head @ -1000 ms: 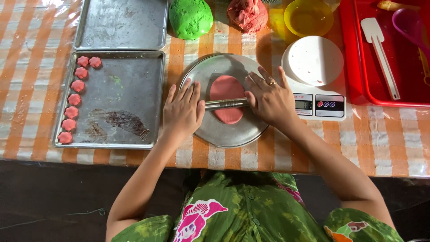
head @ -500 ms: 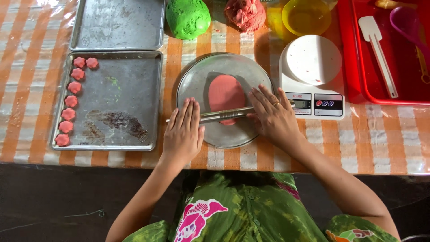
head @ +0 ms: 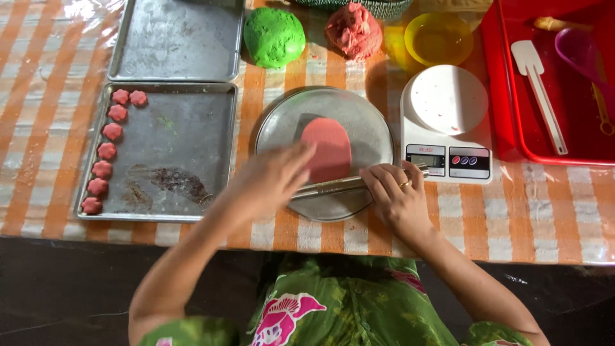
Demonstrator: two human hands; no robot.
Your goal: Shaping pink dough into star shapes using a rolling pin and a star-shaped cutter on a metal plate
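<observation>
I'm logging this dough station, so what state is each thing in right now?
Pink dough: rolled flat on the round tray.
Metal rod: lying across the tray, under both hands.
Left hand: open, on the rod.
Right hand: curled over the rod.
Lower baking tray: part filled with pink pieces.
Upper baking tray: empty.
Scale: unloaded.

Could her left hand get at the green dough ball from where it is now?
Probably yes. The left hand lies over the round metal plate, and the green dough ball sits just beyond the plate's far rim with nothing standing between them.
</observation>
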